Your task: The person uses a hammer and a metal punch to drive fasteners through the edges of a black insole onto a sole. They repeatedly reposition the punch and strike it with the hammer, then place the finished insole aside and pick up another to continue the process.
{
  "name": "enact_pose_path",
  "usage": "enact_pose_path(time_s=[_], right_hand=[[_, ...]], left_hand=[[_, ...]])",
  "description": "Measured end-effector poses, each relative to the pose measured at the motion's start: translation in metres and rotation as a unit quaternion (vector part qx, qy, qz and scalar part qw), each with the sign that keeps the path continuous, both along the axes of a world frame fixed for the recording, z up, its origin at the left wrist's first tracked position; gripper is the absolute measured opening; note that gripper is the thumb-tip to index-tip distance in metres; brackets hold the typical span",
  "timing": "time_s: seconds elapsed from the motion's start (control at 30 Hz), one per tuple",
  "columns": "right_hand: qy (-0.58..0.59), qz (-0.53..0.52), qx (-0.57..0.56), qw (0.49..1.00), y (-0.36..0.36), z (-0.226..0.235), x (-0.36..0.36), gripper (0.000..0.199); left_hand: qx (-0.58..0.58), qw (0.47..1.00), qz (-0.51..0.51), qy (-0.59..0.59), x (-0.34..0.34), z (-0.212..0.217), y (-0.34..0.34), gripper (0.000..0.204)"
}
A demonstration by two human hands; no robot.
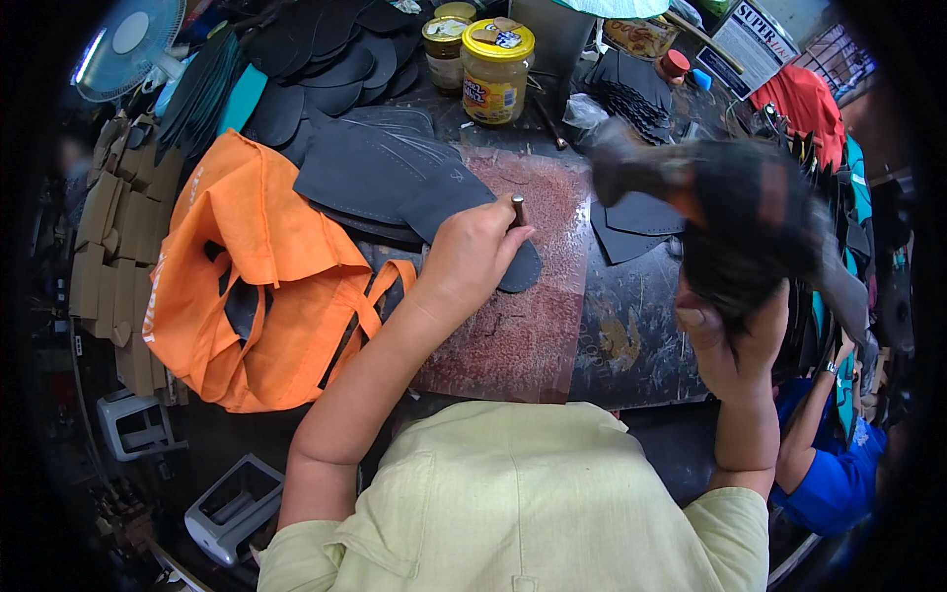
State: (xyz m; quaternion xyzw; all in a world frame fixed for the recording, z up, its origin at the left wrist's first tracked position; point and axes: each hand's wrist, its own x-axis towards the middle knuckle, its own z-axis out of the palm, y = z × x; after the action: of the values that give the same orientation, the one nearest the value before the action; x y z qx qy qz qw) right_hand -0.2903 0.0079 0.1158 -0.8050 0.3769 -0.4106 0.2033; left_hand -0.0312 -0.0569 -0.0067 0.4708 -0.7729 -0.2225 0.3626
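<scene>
Your grip is closed on both sides — the left hand pinches a slim metal rod and the right hand is wrapped round a dark tool, too blurred to name. At far left, you have a fan up top, stacked cardboard pieces below it and a grey stool lower still. Next comes an orange bag, its straps loose, near your left forearm. Beside it, a pile of flat black pieces reaches toward your left hand. The rod stands nearly upright near a rounded black end showing under your fingers, over a reddish mat; your hand hides its lower tip. Beyond, a yellow-lidded jar stands on the bench. Right of the mat, more black sheets lie flat, and your right hand holds the dark tool raised above the bench. At far right — a red cloth and, lower, another person's blue sleeve.
</scene>
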Motion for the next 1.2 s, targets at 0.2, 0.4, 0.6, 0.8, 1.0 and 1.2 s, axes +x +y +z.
enact_pose_path(time_s=[0.2, 0.4, 0.6, 0.8, 1.0, 1.2], right_hand=[[0.202, -0.032, 0.108, 0.973, -0.012, -0.018, 0.015, 0.047], [0.146, -0.033, 0.122, 0.981, -0.007, 0.013, 0.016, 0.040], [-0.039, 0.025, 0.019, 0.999, -0.005, -0.002, 0.017, 0.043], [0.206, -0.032, 0.134, 0.969, -0.009, -0.004, 0.021, 0.051], [0.143, -0.025, 0.066, 0.987, 0.000, 0.010, 0.006, 0.052], [0.093, -0.012, 0.044, 0.995, -0.005, -0.013, 0.011, 0.047]], left_hand=[[-0.053, 0.998, -0.018, -0.017, -0.004, -0.005, 0.006, 0.020], [0.036, 0.999, -0.010, 0.012, 0.000, -0.003, 0.002, 0.020], [-0.029, 0.999, -0.006, -0.024, -0.003, 0.002, 0.006, 0.021], [-0.037, 0.998, -0.040, 0.011, -0.004, 0.002, 0.009, 0.020], [0.001, 1.000, -0.009, -0.007, -0.003, 0.002, 0.008, 0.019], [-0.060, 0.998, -0.028, -0.014, -0.007, -0.001, 0.010, 0.019]])
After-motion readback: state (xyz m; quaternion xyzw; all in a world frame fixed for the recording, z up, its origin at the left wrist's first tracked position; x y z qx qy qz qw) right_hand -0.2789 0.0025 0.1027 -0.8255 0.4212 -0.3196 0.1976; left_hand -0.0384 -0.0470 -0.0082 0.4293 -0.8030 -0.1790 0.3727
